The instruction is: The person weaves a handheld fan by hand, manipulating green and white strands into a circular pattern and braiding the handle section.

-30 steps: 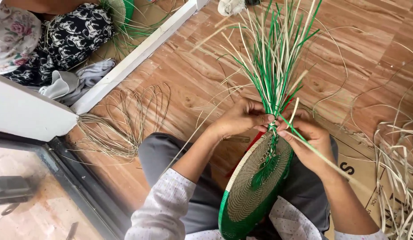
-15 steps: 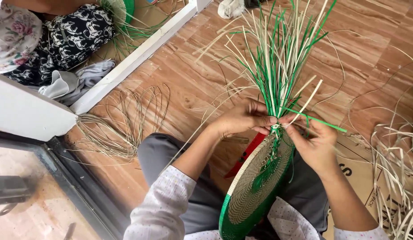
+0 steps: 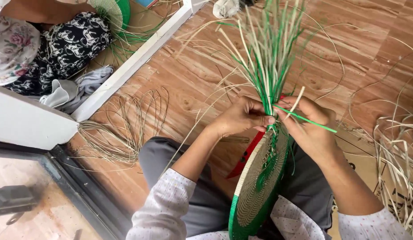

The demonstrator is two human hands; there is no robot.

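Left hand (image 3: 240,118) pinched bundle of green and pale strands (image 3: 266,58) at rim of woven disc (image 3: 260,182) on my lap. Right hand (image 3: 311,129) pinched green strip (image 3: 304,119). I judged it best held taut, bundle base clamped tight.

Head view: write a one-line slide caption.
Both hands, left hand and right hand, pinch green strands atop a woven disc.
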